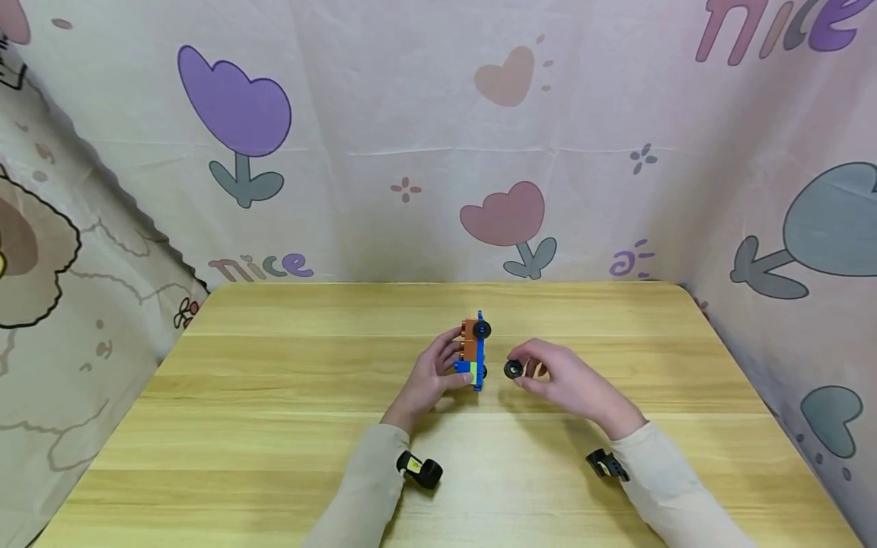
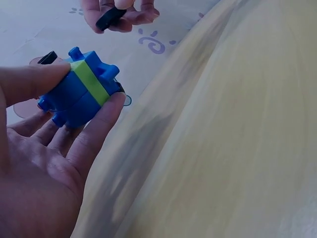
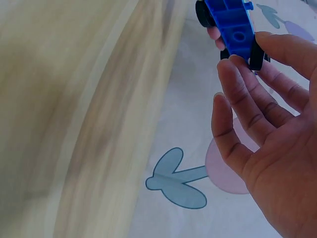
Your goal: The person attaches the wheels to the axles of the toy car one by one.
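Observation:
My left hand (image 1: pixel 426 382) grips a toy car built of blocks (image 1: pixel 470 349), raised on its side over the table. The car has a blue base, orange blocks and a lime-green strip, which shows clearly in the left wrist view on the blue block body (image 2: pixel 74 94). Black wheels sit on the car, one of them a front wheel (image 1: pixel 483 329). Just right of the car, my right hand (image 1: pixel 565 380) pinches a loose black wheel (image 1: pixel 513 369) between thumb and fingers. In the right wrist view the blue underside (image 3: pixel 237 29) faces the right hand.
Beneath both hands lies a light wood-grain table (image 1: pixel 274 365). Behind it hangs a pale cloth backdrop (image 1: pixel 384 91) with printed flowers. A black camera is worn at the left wrist (image 1: pixel 420 469), another at the right wrist (image 1: pixel 607 464).

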Tool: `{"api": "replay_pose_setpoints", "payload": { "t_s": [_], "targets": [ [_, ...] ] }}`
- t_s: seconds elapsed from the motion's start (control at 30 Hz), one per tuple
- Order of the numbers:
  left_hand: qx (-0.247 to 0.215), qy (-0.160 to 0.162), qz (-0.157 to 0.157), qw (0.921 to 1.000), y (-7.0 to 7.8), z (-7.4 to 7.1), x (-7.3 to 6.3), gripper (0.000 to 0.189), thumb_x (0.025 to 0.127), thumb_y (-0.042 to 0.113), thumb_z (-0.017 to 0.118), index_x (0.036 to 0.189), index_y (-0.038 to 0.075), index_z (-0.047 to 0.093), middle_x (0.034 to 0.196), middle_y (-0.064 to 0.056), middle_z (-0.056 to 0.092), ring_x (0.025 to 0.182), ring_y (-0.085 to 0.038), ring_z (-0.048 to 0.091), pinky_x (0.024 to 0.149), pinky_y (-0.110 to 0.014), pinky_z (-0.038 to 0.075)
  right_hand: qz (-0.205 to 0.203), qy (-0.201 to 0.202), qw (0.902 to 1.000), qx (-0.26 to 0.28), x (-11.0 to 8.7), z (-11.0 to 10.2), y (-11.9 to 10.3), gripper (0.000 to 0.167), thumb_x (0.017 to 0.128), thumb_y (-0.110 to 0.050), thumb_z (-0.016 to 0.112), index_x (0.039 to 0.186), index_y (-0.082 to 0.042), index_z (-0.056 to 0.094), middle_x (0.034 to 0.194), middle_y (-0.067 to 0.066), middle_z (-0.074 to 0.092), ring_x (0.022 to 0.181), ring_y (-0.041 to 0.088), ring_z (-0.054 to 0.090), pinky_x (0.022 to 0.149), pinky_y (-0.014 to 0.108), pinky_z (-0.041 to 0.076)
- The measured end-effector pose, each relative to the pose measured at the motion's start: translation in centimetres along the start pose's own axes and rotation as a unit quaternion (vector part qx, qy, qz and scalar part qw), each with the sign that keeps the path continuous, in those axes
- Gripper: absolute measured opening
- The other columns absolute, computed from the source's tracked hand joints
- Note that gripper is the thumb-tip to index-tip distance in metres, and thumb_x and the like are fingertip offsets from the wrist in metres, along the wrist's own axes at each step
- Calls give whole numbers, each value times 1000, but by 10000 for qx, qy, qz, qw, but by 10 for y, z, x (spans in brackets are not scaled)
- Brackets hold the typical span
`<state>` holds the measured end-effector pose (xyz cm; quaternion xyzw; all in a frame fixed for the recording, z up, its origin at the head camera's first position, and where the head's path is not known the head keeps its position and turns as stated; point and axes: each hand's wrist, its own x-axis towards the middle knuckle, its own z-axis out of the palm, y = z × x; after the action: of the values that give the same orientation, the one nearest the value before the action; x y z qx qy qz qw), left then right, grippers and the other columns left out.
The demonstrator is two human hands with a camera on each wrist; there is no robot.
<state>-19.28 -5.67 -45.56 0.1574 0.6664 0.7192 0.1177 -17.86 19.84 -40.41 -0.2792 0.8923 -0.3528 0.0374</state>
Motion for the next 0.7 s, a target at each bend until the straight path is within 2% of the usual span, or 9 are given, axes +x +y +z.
{"api": "replay_pose_setpoints", "payload": {
  "t_s": [0.27, 0.5, 0.7],
  "targets": [
    [-51, 38, 31, 10000, 2, 2, 0, 78, 86, -3, 68, 153, 11, 31, 145, -18, 45, 136, -33, 38, 113, -46, 26, -180, -28, 9998, -60, 1, 1, -7, 30, 90, -15, 72, 119, -10, 63, 98, -8, 61, 85, 9, 58, 73, 37, 54],
    [-13, 49, 76, 10000, 2, 3, 1, 77, 86, -4, 67, 152, 9, 32, 144, -19, 45, 136, -34, 38, 113, -45, 26, -264, 12, 9996, -37, 3, 6, -11, 30, 90, -14, 73, 118, -10, 63, 98, -9, 60, 84, 10, 58, 70, 37, 54],
    [35, 52, 82, 9999, 0, 3, 1, 76, 86, -5, 67, 152, 7, 32, 144, -21, 45, 136, -36, 38, 113, -46, 26, -273, 5, 9996, -5, 6, 11, -15, 30, 88, -12, 74, 116, -11, 63, 97, -9, 60, 85, 11, 58, 73, 40, 54]
  ]
}}
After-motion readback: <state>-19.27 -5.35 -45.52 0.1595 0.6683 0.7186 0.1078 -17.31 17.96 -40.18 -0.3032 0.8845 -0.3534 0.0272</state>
